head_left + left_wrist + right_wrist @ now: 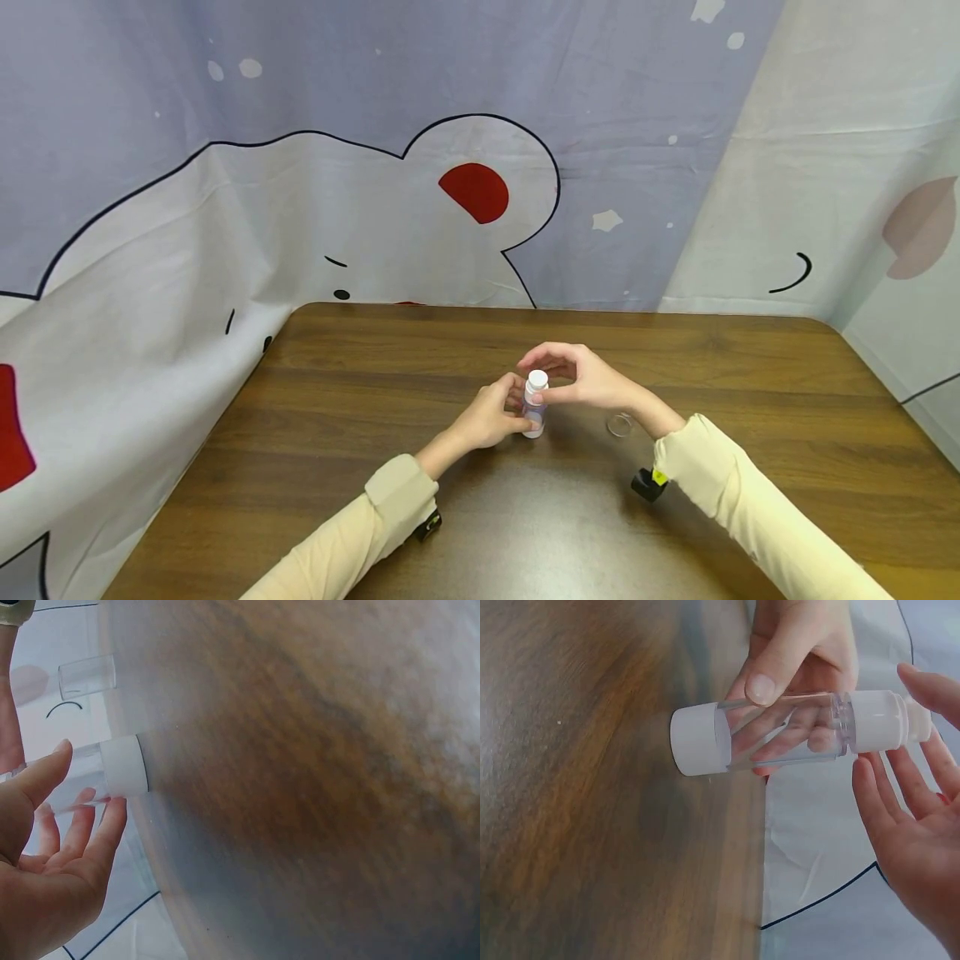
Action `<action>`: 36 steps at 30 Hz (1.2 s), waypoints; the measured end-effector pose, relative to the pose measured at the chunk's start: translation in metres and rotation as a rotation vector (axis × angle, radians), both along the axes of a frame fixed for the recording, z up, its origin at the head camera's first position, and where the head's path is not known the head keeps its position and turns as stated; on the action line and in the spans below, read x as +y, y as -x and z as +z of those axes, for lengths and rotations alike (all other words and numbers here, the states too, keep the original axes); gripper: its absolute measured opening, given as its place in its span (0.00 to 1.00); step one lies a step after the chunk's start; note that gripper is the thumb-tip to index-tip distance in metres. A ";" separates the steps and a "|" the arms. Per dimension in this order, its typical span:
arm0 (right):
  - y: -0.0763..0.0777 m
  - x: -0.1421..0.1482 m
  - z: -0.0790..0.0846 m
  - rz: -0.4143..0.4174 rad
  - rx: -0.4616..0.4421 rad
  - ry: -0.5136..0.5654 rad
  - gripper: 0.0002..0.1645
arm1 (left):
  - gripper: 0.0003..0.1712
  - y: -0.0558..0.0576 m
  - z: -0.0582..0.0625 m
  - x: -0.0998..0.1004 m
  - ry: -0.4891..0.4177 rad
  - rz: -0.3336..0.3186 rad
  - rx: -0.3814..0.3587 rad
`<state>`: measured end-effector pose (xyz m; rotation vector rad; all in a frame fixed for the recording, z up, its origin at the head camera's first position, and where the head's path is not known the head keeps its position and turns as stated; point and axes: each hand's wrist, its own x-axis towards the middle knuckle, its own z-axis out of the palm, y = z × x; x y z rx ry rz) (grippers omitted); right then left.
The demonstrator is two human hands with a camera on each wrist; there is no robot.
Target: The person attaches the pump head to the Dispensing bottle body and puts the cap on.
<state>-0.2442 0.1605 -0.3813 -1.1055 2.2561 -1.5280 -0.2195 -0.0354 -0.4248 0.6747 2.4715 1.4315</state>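
A small clear pump bottle (534,408) with a white base and a stepped white top stands upright on the wooden table. My left hand (490,414) holds its transparent body, thumb on one side and fingers on the other. In the right wrist view, those fingers show through the clear wall. Around the bottle's white top (877,721) is my right hand (585,379), its thumb and fingers spread loosely to either side. The right fingertips are right at the white collar. A clear open cylinder, like a cap (88,677), stands on the table to the right of the bottle.
The brown wooden table (360,367) has rounded far corners. Behind it and at the sides hangs a printed curtain (337,200). Black wrist devices (648,483) show below both cream sleeves (750,500).
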 end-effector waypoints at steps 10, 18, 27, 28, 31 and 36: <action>0.002 0.004 -0.007 0.062 -0.041 0.029 0.22 | 0.25 0.000 -0.001 0.001 -0.023 0.003 -0.015; 0.001 0.006 -0.008 0.129 -0.048 0.061 0.21 | 0.25 0.000 -0.001 0.000 -0.007 0.012 -0.006; 0.001 0.008 -0.007 0.174 -0.055 0.095 0.22 | 0.25 0.000 -0.002 0.001 -0.043 0.005 -0.016; 0.001 0.009 -0.008 0.172 -0.055 0.098 0.22 | 0.24 0.000 -0.002 0.001 -0.044 0.004 -0.018; 0.000 0.009 -0.008 0.163 -0.052 0.103 0.22 | 0.24 0.000 -0.002 0.001 -0.051 0.001 -0.024; -0.001 0.010 -0.009 0.132 -0.056 0.103 0.22 | 0.24 0.000 -0.003 0.001 -0.066 -0.003 -0.022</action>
